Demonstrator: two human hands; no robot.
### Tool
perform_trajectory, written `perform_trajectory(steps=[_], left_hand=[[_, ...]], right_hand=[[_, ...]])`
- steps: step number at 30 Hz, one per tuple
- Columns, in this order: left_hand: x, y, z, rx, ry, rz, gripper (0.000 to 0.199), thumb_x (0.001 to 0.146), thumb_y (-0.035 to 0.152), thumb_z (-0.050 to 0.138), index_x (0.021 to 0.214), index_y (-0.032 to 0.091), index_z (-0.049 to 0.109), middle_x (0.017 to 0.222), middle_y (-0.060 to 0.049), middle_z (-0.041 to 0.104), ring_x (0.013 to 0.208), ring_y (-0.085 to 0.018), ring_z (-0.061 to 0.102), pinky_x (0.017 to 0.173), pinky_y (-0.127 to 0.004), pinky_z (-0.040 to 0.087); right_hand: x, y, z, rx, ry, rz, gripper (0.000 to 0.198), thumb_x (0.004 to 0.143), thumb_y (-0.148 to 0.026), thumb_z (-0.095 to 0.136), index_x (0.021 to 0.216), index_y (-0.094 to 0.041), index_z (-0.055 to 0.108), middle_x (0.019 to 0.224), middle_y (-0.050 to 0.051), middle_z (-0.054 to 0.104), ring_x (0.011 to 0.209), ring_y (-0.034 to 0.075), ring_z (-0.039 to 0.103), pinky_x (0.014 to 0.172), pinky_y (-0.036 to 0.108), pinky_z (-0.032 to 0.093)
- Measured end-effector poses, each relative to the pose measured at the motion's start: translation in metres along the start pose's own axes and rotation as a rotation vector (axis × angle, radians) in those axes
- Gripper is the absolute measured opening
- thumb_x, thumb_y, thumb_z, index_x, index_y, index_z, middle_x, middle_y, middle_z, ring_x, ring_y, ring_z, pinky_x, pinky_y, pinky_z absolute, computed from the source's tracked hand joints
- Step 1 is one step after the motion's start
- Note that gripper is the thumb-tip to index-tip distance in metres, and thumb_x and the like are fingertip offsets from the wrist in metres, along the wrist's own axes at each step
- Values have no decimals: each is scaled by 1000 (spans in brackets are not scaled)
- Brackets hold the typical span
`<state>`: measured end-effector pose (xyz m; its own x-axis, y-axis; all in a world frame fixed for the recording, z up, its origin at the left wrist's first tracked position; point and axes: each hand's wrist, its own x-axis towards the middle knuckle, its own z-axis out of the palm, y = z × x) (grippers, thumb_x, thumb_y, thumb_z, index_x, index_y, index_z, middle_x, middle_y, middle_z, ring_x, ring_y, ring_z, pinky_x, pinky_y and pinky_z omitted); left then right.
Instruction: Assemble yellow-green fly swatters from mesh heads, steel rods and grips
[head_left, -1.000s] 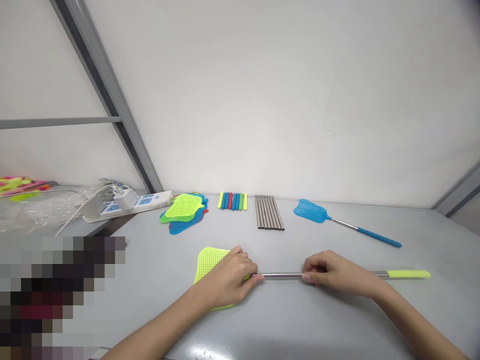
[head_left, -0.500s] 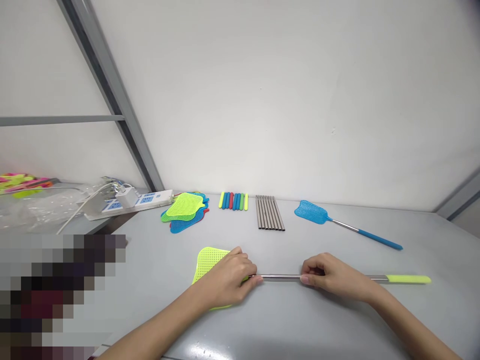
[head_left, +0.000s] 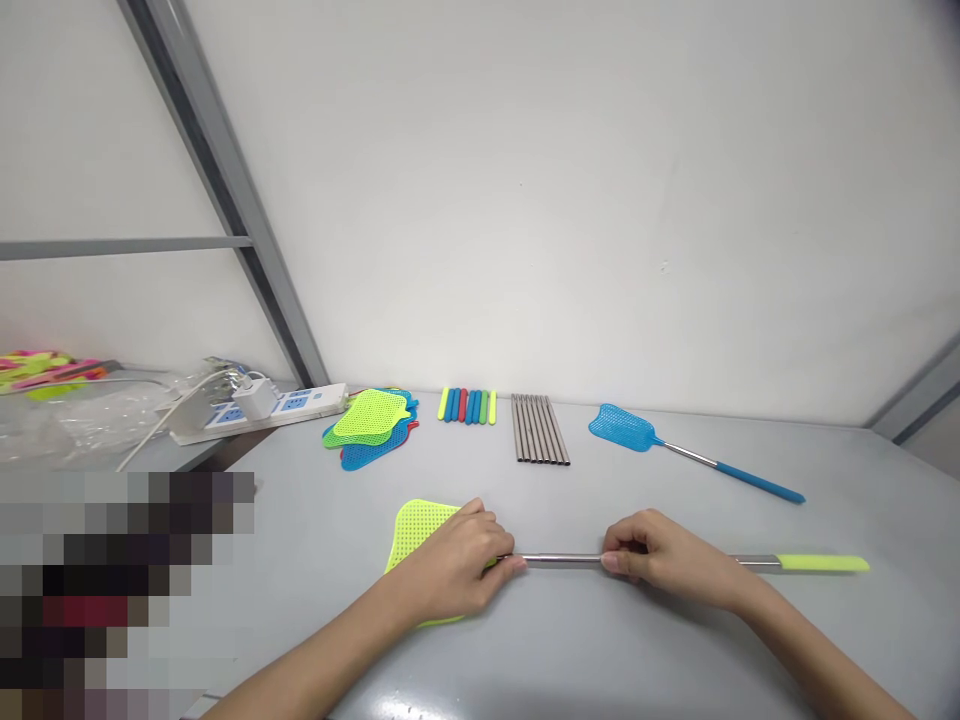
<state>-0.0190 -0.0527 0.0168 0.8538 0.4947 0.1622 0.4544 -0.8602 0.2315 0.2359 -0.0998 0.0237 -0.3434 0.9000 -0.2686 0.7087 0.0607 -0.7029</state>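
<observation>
A yellow-green fly swatter lies crosswise in front of me, its perforated head (head_left: 414,530) at the left and its yellow grip (head_left: 823,563) at the right. My left hand (head_left: 466,562) covers part of the head and pinches the neck where the metal rod (head_left: 559,559) begins. My right hand (head_left: 664,560) is closed on the rod farther right, thumb and fingertips together. Bare rod shows between my hands, and more of it beyond my right hand up to the grip. My left fingers hide the joint between head and rod.
Behind lie a pile of swatter heads (head_left: 371,418), a row of coloured grips (head_left: 466,406), several metal rods (head_left: 540,430) and a blue fly swatter (head_left: 694,455). At left are a power strip (head_left: 315,402) with a plugged-in charger and clear plastic bags (head_left: 112,418). A wall stands behind the table.
The yellow grip has slid slightly to the right, away from the head. Both hands keep their hold in nearly the same places, and the view has shifted a little.
</observation>
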Motion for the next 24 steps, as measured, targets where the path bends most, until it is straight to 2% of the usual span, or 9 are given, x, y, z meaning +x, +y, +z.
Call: perform_trajectory(steps=[8, 24], left_hand=[[0, 0, -1, 19, -39, -10, 31, 87, 30, 35, 60, 16, 40, 56, 2, 48, 59, -11, 43, 69, -27, 29], [0, -2, 0, -4, -10, -8, 31, 86, 30, 38, 60, 16, 43, 56, 2, 48, 59, -11, 43, 68, -28, 30]], right_hand=[[0, 0, 0, -20, 13, -14, 26, 79, -35, 43, 64, -16, 53, 57, -2, 39, 54, 9, 33, 48, 20, 24], [1, -2, 1, -18, 17, 4, 28, 78, -37, 43, 64, -15, 53, 57, -2, 40, 53, 9, 34, 47, 20, 26]])
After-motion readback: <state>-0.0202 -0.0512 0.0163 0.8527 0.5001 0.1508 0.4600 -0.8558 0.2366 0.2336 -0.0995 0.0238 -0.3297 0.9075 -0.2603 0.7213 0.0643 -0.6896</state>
